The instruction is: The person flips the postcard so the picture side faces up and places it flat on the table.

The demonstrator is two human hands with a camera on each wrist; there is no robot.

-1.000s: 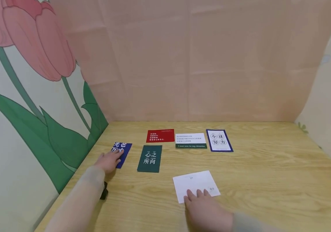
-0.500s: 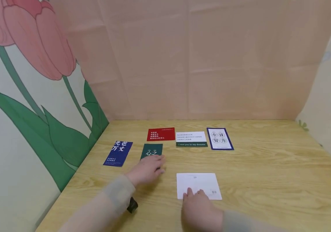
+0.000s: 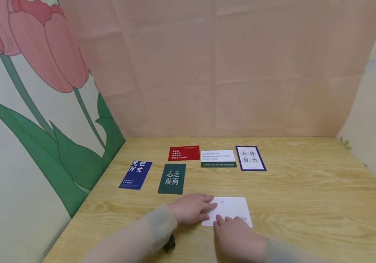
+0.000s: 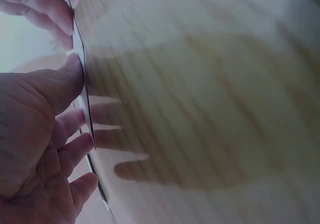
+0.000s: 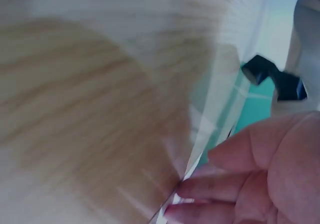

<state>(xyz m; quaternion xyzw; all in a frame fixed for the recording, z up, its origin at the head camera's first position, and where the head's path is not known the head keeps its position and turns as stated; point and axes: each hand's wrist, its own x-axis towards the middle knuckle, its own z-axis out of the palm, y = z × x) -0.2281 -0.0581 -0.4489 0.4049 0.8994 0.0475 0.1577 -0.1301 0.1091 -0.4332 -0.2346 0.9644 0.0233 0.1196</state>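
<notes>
A white card (image 3: 229, 206), blank but for small print, lies on the wooden table close to me in the head view. My left hand (image 3: 189, 209) touches its left edge, fingertips reaching over the top. At the card's near edge the fingertips of my right hand (image 3: 239, 235) rest on it. In the left wrist view the left thumb (image 4: 67, 81) is right at the card's thin edge, and fingers of the other hand appear above it. The right wrist view has my right fingers (image 5: 210, 188) extended at the card's edge.
Left of the white card lie a dark green card (image 3: 171, 179) and a blue card (image 3: 135, 175). Farther back a red card (image 3: 183, 153), a white and green card (image 3: 218, 158) and a purple-bordered card (image 3: 251, 158) form a row. A pink backdrop (image 3: 214, 73) stands behind the table.
My left hand has moved right from the blue card, past the green card, to the white card. The white card has turned straighter under my right hand, which has shifted only slightly.
</notes>
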